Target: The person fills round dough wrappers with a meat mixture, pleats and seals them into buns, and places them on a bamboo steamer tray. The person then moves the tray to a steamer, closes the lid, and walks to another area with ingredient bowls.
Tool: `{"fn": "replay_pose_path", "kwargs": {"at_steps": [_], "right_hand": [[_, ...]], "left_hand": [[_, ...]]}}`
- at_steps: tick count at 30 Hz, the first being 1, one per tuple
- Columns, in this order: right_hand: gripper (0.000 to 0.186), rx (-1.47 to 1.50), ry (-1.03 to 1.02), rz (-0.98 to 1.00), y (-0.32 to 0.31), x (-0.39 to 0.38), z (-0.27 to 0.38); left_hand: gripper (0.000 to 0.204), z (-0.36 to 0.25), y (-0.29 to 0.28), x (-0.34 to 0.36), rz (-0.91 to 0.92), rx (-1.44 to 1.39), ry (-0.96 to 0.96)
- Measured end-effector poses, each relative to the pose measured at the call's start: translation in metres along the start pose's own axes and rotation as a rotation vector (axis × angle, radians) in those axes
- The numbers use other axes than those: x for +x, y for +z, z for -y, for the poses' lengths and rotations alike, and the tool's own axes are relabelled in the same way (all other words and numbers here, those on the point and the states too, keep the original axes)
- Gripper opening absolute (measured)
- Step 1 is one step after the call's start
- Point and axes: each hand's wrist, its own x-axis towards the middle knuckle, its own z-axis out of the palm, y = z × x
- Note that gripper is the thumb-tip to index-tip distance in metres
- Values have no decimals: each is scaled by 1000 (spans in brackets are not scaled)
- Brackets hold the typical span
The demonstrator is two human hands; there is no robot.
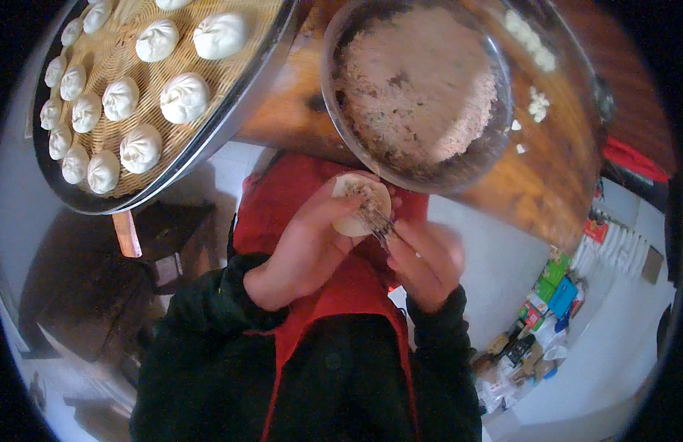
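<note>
On the body side of the bowl [463,168], close to its rim, holding a thin round dough wrapper [349,186] in the left hand [308,239], with the thumb laid over its near part and the fingers curled beneath. Turned face up toward the camera; almost circular, so hardly showing a long axis. Carrying a clump of filling [369,199] on its upper face, mostly from the middle toward the right.

Also on the body side of the bowl, pinching a slim dark tool [380,230] between the fingers of the right hand [428,258]; blurred and partly covered, so cannot tell its kind. Slanting along its long axis, pointing leftward and toward the bowl at the wrapper end, running back rightward and away from the bowl at the gripped end.

Inside the bowl, showing a wide mass of pinkish-brown mince [422,81]. To the left of the bowl, bearing pleated white buns [184,98] on a round woven tray [150,81]. To the right of the bowl, showing small white lumps [529,40] on the wooden table [459,210]. Farther bodyward from the bowl, wearing a red apron [341,295].
</note>
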Motion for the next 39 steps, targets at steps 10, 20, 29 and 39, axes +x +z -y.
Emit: {"fn": "replay_pose_path", "kwargs": {"at_steps": [10,20,29,39], "right_hand": [[30,34,132,-108,8,16,2],[16,-303,340,-176,-50,74,-47],[25,232,677,-416,-34,41,-60],[30,1050,1150,-111,-11,-26,-38]], "left_hand": [[26,-19,-9,2,-98,-16,-18],[36,-1,-12,12,-87,28,-63],[38,9,-24,25,7,105,-113],[39,43,-17,51,24,217,-82]]}}
